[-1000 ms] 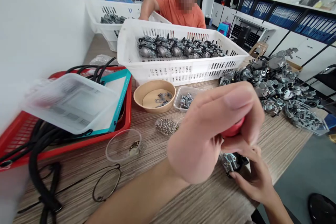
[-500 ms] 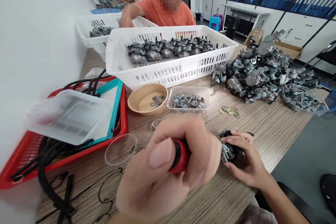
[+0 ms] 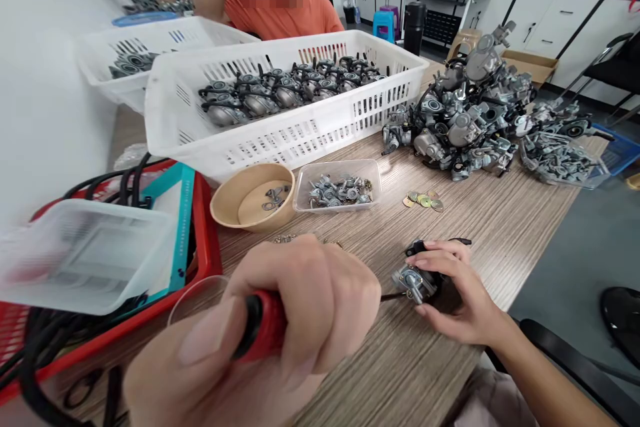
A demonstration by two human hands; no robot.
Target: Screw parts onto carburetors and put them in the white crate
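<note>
My left hand (image 3: 295, 320), large in front of the camera, is closed in a fist round the red handle of a screwdriver (image 3: 270, 325). The handle's black-ringed end faces me. A thin dark shaft emerges on the far side of the fist and points toward a carburetor (image 3: 417, 280); whether its tip touches is unclear. My right hand (image 3: 457, 293) grips that carburetor on the table, thumb below and fingers over its black top. A pale metal fitting sticks out on its near side.
Behind stand a white crate (image 3: 300, 137) of carburetors, a tan bowl (image 3: 227, 203) and a clear tub (image 3: 340, 208) of metal parts. Brass-coloured discs (image 3: 424, 200) lie near a carburetor heap (image 3: 465, 113). A red basket (image 3: 207, 233) holds black hoses. A person in orange (image 3: 320, 10) sits opposite.
The view has shifted and turned. My left fist has moved left and nearer, so the screwdriver's shaft now shows. More of the carburetor's metal side is visible. The person opposite has raised a hand.
</note>
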